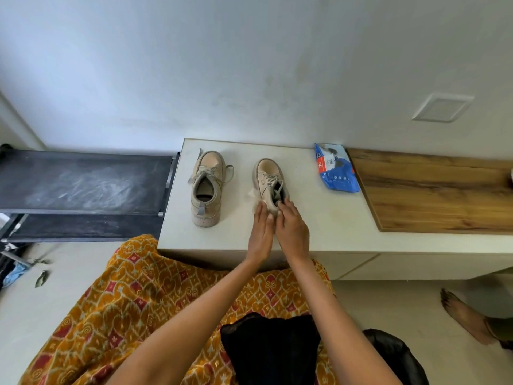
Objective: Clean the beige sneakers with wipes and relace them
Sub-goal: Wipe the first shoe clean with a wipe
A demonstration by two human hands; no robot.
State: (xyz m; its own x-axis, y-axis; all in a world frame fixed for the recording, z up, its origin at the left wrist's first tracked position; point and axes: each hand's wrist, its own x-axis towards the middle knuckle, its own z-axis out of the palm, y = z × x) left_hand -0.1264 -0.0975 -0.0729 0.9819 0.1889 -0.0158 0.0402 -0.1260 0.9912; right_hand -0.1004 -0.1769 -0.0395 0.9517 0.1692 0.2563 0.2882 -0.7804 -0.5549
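At frame centre, the left hand (260, 226) and right hand (291, 229) together grip the heel of the right-hand sneaker (270, 184) on the white counter (319, 218); it looks light, soft-sided, best held at its stiffer heel.

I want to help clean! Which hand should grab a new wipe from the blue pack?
Probably the right hand. The blue pack lies on the right side of the sneaker both hands hold, so the left hand would have to cross over.

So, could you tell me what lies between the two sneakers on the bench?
In the head view, only bare bench top and a loose lace end separate the left sneaker from the right sneaker.
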